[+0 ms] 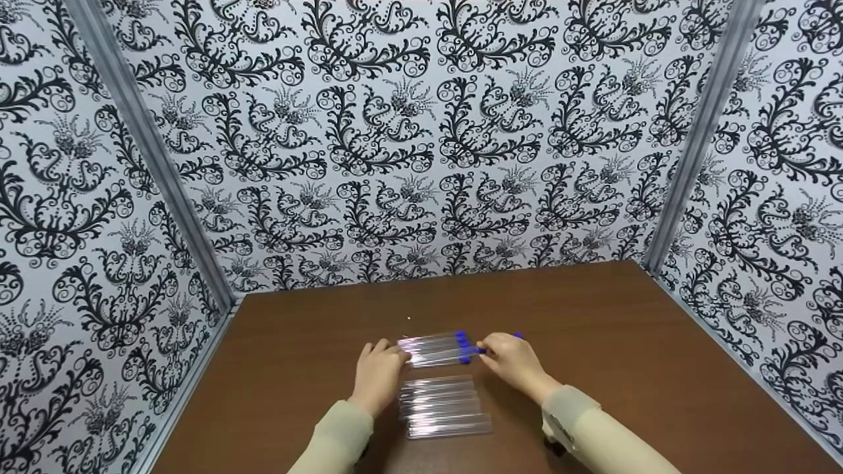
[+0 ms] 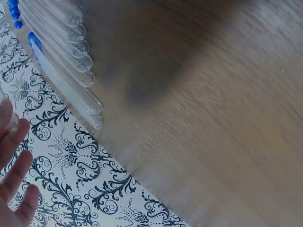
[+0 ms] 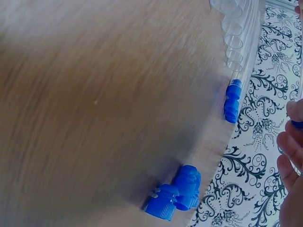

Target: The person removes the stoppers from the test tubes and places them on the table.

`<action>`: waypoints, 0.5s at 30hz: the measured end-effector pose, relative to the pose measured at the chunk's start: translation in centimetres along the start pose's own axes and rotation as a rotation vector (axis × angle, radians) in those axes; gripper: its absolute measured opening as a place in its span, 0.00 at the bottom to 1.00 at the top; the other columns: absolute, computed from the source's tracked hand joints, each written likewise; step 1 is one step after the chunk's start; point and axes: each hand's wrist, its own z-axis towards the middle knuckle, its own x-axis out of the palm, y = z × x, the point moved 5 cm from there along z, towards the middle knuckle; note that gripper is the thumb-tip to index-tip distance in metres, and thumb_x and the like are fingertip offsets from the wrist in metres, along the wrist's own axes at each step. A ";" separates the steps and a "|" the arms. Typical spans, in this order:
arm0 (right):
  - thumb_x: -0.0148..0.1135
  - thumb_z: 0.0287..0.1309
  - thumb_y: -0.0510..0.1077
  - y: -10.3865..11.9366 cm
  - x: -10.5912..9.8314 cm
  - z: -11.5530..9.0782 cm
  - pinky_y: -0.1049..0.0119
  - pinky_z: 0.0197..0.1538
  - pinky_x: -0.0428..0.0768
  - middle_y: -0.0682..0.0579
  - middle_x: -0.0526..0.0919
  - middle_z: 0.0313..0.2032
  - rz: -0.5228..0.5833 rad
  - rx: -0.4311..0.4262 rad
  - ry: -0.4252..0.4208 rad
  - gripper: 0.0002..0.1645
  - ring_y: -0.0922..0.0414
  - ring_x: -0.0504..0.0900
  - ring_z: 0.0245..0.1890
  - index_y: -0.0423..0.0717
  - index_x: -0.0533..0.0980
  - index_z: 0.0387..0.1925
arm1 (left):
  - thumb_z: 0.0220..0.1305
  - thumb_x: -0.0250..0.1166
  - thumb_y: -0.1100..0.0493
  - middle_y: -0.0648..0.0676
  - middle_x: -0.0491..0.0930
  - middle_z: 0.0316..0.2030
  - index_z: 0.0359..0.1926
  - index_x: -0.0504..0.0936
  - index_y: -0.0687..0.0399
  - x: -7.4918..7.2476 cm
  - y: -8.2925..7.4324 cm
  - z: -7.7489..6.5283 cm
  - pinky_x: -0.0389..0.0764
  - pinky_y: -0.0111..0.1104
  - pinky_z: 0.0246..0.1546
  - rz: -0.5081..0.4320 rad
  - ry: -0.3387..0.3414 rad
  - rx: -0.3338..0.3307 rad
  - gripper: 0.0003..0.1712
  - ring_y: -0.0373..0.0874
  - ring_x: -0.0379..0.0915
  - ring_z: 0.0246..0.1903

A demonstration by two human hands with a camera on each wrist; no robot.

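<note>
My left hand point(image 1: 380, 375) holds a clear test tube by its rounded end point(image 2: 13, 124), above the table. At the tube's other end, my right hand point(image 1: 515, 359) pinches a blue cap point(image 3: 297, 124) between thumb and fingers. Beneath and between the hands lies a row of test tubes with blue caps point(image 1: 464, 339) pointing right. Closer to me is a second row of clear tubes point(image 1: 440, 398) lying side by side, their open mouths showing in the right wrist view. The hands hide part of the held tube.
Loose blue caps point(image 3: 187, 187) lie grouped on the brown table point(image 1: 316, 316), just beyond the right hand. A tiny pale speck point(image 1: 408, 318) sits behind the tubes. Patterned black-and-white panels point(image 1: 395, 164) with grey posts enclose the table at the back and both sides.
</note>
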 end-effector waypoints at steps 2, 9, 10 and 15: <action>0.76 0.41 0.36 0.0 0.1 0.0 0.67 0.28 0.79 0.56 0.82 0.27 0.007 0.019 0.015 0.12 0.61 0.79 0.25 0.46 0.80 0.28 | 0.51 0.73 0.56 0.44 0.84 0.29 0.28 0.86 0.45 -0.1 0.1 0.0 0.70 0.42 0.34 0.006 -0.021 -0.004 0.03 0.45 0.72 0.33; 0.76 0.43 0.37 0.0 0.0 0.2 0.65 0.28 0.79 0.55 0.82 0.27 0.015 0.020 0.009 0.10 0.60 0.78 0.25 0.44 0.81 0.30 | 0.47 0.75 0.56 0.44 0.83 0.28 0.28 0.86 0.46 -0.2 0.3 -0.2 0.70 0.42 0.34 0.010 -0.097 -0.009 0.06 0.45 0.72 0.32; 0.76 0.43 0.37 0.0 0.0 0.2 0.65 0.28 0.79 0.55 0.82 0.27 0.015 0.019 0.008 0.10 0.60 0.78 0.25 0.44 0.81 0.30 | 0.47 0.75 0.57 0.44 0.83 0.28 0.29 0.86 0.46 -0.2 0.3 -0.2 0.69 0.42 0.34 0.009 -0.109 -0.009 0.07 0.45 0.72 0.32; 0.75 0.44 0.37 -0.2 0.2 0.2 0.65 0.28 0.78 0.54 0.82 0.27 0.016 0.021 0.019 0.10 0.60 0.78 0.24 0.43 0.82 0.30 | 0.46 0.76 0.58 0.45 0.83 0.29 0.30 0.86 0.48 -0.3 0.6 -0.3 0.70 0.42 0.35 -0.005 -0.152 -0.008 0.08 0.45 0.73 0.33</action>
